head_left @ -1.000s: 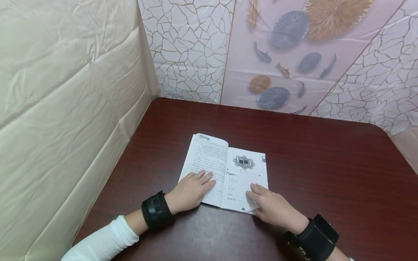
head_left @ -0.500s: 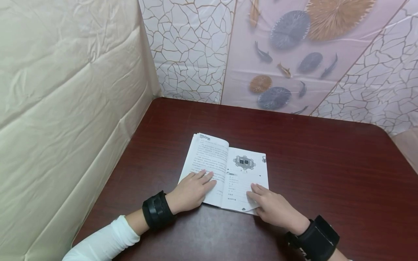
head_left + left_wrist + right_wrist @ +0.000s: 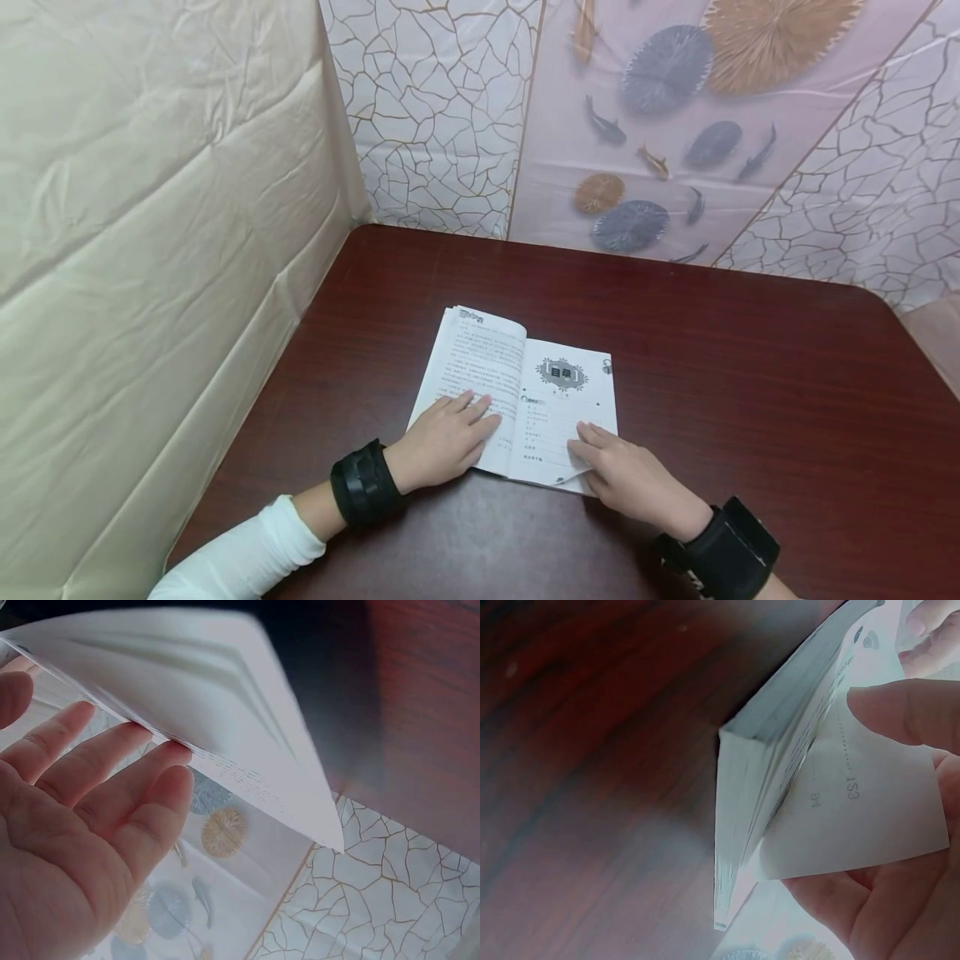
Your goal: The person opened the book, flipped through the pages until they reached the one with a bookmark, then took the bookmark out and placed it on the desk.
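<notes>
An open paperback book (image 3: 487, 354) lies on the dark red table, a contents page (image 3: 555, 425) on its right side. My left hand (image 3: 438, 442) rests on the lower part of the left page with its fingers extended; the left wrist view shows these fingertips (image 3: 176, 754) against the print. At the book's lower right, my right hand (image 3: 633, 475) pinches the corner of the contents page. In the right wrist view the thumb (image 3: 900, 712) presses one face of that bent-up page corner (image 3: 855, 832), with fingers behind it. Both wrists wear black bands.
The table (image 3: 712, 358) stretches to the right and behind the book. A cream cloth wall (image 3: 187, 250) runs along its left edge. A patterned curtain (image 3: 435, 125) hangs along the back.
The lower corner of the contents page has curled up further under my right hand, showing more of the sheet below. My left hand has shifted very slightly to the right.
</notes>
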A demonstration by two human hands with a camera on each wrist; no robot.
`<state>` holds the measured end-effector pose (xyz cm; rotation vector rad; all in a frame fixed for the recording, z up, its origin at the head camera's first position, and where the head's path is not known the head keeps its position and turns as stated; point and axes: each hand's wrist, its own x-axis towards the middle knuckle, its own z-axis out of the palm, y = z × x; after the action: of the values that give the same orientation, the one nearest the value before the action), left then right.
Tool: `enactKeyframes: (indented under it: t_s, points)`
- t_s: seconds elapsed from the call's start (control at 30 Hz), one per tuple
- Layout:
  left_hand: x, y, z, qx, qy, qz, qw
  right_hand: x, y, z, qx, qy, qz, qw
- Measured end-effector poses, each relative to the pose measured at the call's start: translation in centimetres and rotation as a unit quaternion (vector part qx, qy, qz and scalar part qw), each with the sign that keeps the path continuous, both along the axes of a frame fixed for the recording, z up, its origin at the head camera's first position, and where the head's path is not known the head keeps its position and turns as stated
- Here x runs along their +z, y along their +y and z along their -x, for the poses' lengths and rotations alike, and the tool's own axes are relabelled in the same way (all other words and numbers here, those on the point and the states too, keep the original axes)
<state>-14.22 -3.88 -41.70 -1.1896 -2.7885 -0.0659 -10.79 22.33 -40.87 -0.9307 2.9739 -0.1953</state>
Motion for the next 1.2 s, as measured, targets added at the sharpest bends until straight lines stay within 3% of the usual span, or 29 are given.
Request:
enactKeyframes:
  t_s: [0.6,1.2]
  points:
    - [0.1,0.6,-0.3,0.010,-0.003,0.002,0.9999,-0.1,0.0,0.1,-0.030,-0.011,0.002,0.9995]
    - [0.2,1.1,-0.4,0.027,0.018,0.005,0.9995,0.3,0.3,0.5,-0.023,0.025,0.048,0.9983]
